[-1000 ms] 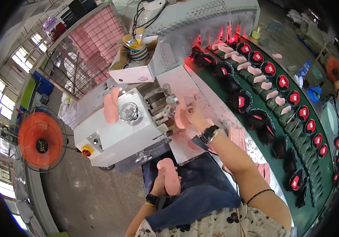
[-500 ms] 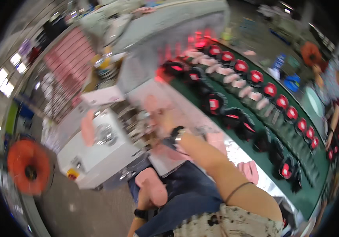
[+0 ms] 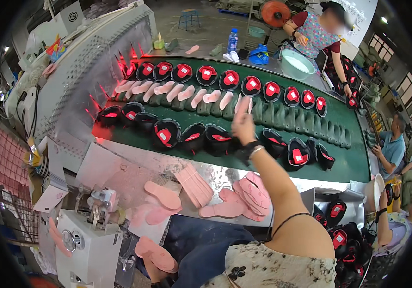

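Observation:
My right hand [image 3: 241,126], a black watch on its wrist, is stretched out over the green conveyor belt [image 3: 350,165]. Its fingers pinch a pale pink insole [image 3: 245,103] at the middle row, where pink insoles [image 3: 186,92] lie on dark green soles [image 3: 282,117]. Black shoe uppers with red tags [image 3: 194,137] sit just left and right of my wrist. My left hand [image 3: 154,274] is low by my lap and mostly hidden. It holds pink insoles [image 3: 155,254] near the white machine [image 3: 90,247].
Loose pink insoles [image 3: 249,192] and a stack [image 3: 194,185] lie on the metal bench [image 3: 222,175] before the belt. A grey tunnel housing [image 3: 86,62] covers the belt's left end. Other people work at the far and right sides, near a teal basin [image 3: 296,65]. A bin of black uppers [image 3: 343,240] stands at my right.
My right hand has left the white machine and reached forward over the belt with an insole. My view has swung from the machine to the belt. My left hand stays low with its insoles.

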`<move>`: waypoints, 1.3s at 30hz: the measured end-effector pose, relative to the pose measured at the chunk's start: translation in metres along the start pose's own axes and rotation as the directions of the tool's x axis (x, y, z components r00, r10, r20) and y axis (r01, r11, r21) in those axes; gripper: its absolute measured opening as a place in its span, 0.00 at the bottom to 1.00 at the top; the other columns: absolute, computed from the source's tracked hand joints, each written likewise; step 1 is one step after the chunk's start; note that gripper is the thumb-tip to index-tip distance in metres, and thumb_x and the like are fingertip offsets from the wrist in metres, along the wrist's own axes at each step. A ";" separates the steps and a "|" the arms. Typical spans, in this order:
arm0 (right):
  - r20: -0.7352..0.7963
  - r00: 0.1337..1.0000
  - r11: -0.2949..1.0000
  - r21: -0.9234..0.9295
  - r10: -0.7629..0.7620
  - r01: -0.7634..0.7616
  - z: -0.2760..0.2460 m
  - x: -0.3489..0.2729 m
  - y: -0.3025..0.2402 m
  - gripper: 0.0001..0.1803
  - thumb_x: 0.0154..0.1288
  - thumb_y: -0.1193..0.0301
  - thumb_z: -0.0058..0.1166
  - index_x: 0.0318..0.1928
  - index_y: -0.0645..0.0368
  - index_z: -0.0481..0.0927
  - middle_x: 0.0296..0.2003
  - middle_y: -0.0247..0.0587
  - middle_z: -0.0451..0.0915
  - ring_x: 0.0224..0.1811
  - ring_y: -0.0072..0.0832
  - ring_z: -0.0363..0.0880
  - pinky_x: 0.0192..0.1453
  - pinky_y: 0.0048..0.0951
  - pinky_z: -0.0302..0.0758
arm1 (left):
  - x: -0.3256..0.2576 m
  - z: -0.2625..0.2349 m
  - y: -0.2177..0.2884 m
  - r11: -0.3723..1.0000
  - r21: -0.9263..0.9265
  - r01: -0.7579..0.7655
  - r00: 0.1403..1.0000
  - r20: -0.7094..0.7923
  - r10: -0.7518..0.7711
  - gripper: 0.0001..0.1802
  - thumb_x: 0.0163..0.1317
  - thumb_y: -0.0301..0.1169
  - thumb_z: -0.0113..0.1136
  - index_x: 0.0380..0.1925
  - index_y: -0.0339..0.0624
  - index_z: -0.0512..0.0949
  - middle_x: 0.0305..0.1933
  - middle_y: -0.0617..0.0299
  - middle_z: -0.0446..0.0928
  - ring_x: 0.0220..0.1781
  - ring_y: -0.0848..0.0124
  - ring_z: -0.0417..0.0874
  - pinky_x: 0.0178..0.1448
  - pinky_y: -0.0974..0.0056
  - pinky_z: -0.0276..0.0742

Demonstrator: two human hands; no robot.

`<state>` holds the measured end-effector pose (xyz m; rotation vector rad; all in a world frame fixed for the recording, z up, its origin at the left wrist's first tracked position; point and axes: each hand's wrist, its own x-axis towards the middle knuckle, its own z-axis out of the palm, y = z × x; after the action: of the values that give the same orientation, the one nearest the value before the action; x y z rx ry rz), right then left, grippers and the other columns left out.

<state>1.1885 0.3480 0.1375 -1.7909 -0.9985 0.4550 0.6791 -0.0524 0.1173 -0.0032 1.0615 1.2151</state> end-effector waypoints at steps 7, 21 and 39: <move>-0.143 0.988 0.954 -0.299 -0.052 0.007 -0.101 0.087 0.090 0.18 0.45 0.76 0.54 0.41 0.64 0.82 0.34 0.56 0.83 0.41 0.50 0.82 0.50 0.42 0.77 | -0.009 0.069 0.016 0.994 0.001 0.113 0.992 -0.060 -0.113 0.26 0.65 0.44 0.50 0.57 0.40 0.66 0.50 0.53 0.75 0.51 0.57 0.79 0.55 0.53 0.77; 0.885 0.134 0.892 0.428 -0.447 0.148 0.047 -0.366 -0.157 0.21 0.67 0.54 0.52 0.39 0.62 0.80 0.31 0.54 0.81 0.33 0.47 0.80 0.38 0.42 0.74 | -0.006 0.085 0.023 0.757 0.519 -0.397 0.884 -0.007 0.468 0.21 0.72 0.40 0.46 0.52 0.32 0.72 0.45 0.55 0.80 0.44 0.65 0.81 0.49 0.64 0.78; 0.745 0.432 0.858 0.394 -0.509 0.330 0.214 -0.323 -0.217 0.23 0.58 0.64 0.61 0.49 0.66 0.74 0.45 0.57 0.78 0.45 0.48 0.78 0.45 0.44 0.74 | -0.066 0.069 0.029 0.976 -0.093 -0.195 0.970 -0.167 0.178 0.33 0.70 0.56 0.45 0.55 0.35 0.69 0.37 0.56 0.77 0.37 0.59 0.83 0.41 0.58 0.82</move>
<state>0.7590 0.2512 0.1953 -0.9979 -1.9452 1.0961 0.7059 -0.0547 0.2138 -0.0870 1.1518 1.4616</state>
